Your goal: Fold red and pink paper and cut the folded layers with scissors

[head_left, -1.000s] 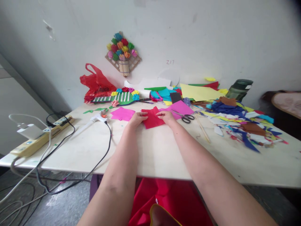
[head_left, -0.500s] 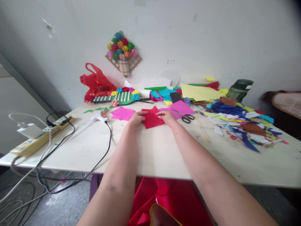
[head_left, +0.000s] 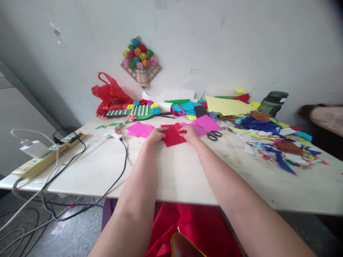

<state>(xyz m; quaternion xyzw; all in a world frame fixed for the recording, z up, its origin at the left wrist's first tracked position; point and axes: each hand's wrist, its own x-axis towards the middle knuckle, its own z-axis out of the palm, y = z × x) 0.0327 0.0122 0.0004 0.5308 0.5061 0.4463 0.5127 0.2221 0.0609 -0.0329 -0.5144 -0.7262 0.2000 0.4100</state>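
Observation:
A small red sheet (head_left: 173, 135), paper or felt, lies between my hands at the middle of the table, with a fold or overlap along its upper right. My left hand (head_left: 156, 136) grips its left edge, thumb and fingers close together. At its right edge, my right hand (head_left: 189, 133) pinches the sheet with curled fingers. One bright pink sheet (head_left: 139, 129) rests just left of my left hand. Behind my right hand lies another pink sheet (head_left: 206, 123), with dark-handled scissors (head_left: 213, 135) partly over it.
A white glue gun (head_left: 112, 134) with a black cord sits on the left, near a power strip (head_left: 37, 166). Coloured scraps (head_left: 284, 142) are heaped at right by a dark green bottle (head_left: 272, 102). A wooden stick (head_left: 232, 147) lies right. A flower-trimmed craft piece (head_left: 143, 111) stands behind.
My right hand has shifted slightly, its fingers more curled at the sheet's right edge. The red sheet lies a little flatter at its upper right; my left hand stays put.

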